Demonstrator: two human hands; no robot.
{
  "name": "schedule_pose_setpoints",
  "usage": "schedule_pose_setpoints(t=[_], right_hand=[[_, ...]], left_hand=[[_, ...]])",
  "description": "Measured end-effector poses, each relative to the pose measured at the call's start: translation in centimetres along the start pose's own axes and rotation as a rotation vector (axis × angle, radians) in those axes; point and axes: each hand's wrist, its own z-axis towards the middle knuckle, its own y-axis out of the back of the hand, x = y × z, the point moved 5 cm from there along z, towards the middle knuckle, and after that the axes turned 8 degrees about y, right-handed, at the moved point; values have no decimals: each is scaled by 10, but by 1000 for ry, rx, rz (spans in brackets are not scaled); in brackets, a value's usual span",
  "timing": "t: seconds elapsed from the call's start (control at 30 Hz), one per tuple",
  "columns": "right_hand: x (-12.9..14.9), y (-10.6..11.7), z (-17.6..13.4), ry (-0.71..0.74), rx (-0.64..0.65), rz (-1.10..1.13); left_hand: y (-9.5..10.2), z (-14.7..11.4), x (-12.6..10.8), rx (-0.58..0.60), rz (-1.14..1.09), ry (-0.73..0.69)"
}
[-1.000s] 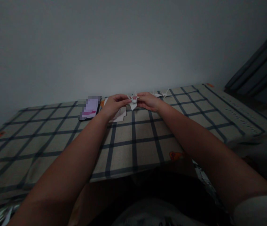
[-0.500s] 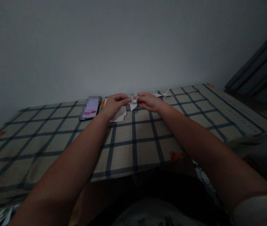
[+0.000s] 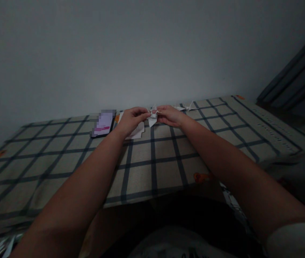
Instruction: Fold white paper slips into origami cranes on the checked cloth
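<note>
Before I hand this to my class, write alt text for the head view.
The left hand and right hand hold a paper bird over a checked cloth. Papers and a phone lie left; another bird sits right, near the wall.

No word, number or brand readable. Lettering on the checked tablecloth, near its right end — slanted lines, too blurred to make out; phone screen partly pixelated — its content illegible.
</note>
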Motion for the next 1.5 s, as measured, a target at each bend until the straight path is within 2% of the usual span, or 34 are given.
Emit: schedule_pose_setpoints(t=[0.17, 0.37, 0.5, 0.63, 0.73, 0.87, 1.03, 1.13, 1.23, 1.33, 1.5], right_hand=[[0, 1, 1, 12, 6, -1], [-3, 1, 3, 49, 40, 40], [-2, 4, 5, 107, -26, -14], [2, 10, 8, 193, -142, -133], [4, 12, 9, 247, -233, -209], [6, 7, 7, 203, -233, -123], [4, 3, 4, 17, -201, 125], [3, 3, 2, -80, -219, 200], [3, 1, 2, -117, -230, 216], [5, 0, 3, -92, -217, 241], [7, -2, 3, -63, -208, 298]], left_hand=[[2, 1, -1, -11, 107, -73], [-4, 1, -6, -45, 351, -158], [-4, 2, -4, -74, 172, -125], [-6, 3, 12, -27, -99, 117], [-12, 1, 23, 45, -156, 276], [-9, 0, 24, 1, -92, 255], [-4, 0, 24, -42, -107, 246], [-3, 0, 24, -42, -123, 277], [-5, 0, 24, 11, -165, 311], [-10, 1, 25, 108, -275, 350], [-11, 4, 28, 170, -452, 359]])
